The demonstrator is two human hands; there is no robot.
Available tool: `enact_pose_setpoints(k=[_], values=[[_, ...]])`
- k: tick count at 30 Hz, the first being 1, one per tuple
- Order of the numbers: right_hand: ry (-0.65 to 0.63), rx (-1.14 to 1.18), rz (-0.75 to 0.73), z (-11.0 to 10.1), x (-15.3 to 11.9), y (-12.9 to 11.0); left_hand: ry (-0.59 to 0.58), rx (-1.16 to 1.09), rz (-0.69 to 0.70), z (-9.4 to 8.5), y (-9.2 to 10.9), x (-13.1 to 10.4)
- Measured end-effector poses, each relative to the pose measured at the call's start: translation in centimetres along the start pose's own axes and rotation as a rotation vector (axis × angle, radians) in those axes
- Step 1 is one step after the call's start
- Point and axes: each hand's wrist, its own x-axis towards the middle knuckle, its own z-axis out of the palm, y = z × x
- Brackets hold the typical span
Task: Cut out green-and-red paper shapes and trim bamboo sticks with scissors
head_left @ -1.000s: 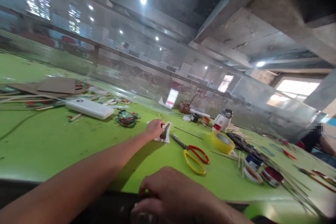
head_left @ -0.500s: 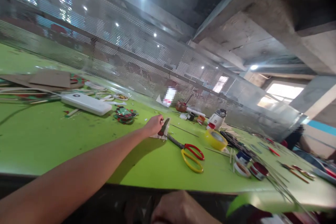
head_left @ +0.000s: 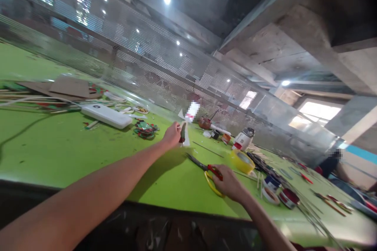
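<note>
My left hand (head_left: pixel 171 135) pinches a small white piece with a green and red pattern (head_left: pixel 183 133), thin like paper or cloth, and holds it just above the green tabletop. My right hand (head_left: pixel 228 180) is closed around the red handle of a pair of scissors (head_left: pixel 196 160). The yellow handle loop shows below the fingers, and the dark blades point left toward the patterned piece, apart from it. A pile of green and red cut pieces (head_left: pixel 145 129) lies left of my left hand. Right of the scissors is a roll of yellow tape (head_left: pixel 243 160).
A white power bank (head_left: pixel 106 116) with a cable lies at the left by cardboard (head_left: pixel 69 87). Small paint pots, a white bottle (head_left: pixel 244 139), tape rolls (head_left: pixel 288 198), thin sticks and pliers (head_left: pixel 328 202) spread rightward. A perforated screen (head_left: pixel 159 68) runs along the table's back.
My right hand has come up from below the table edge and taken hold of the scissors' handles. My left hand has raised the patterned piece slightly, away from the blade tips.
</note>
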Motion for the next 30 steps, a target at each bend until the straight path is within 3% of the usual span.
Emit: enact_pose_setpoints(k=[4,8,13,15,19,23,26,30], values=[[-0.045,0.085,-0.02,0.0,-0.1,-0.6,0.193,-0.053,-0.129,-2.2,-0.2,1.6],[-0.077,0.31,0.03,0.1,0.5,0.0,0.286,-0.098,-0.197,-3.4,0.2,1.9],[0.143,0.522,0.224,0.0,1.9,0.2,0.311,-0.228,-0.18,-3.6,1.7,1.6],[0.188,0.635,0.214,-0.6,3.0,-1.0,0.266,-0.342,-0.143,-3.5,2.4,1.2],[0.287,1.219,0.094,-1.8,6.6,-5.0,0.03,-0.557,-0.053,-3.1,3.4,0.4],[0.335,1.407,0.079,-1.1,10.4,-8.0,-0.16,-0.649,-0.008,-2.7,3.5,-0.3],[0.377,1.52,0.088,0.4,11.7,-8.2,-0.256,-0.66,-0.027,-2.6,3.5,-0.8],[0.448,1.441,0.102,1.9,11.4,-7.0,-0.44,-0.797,-0.193,-2.6,3.8,-1.5]])
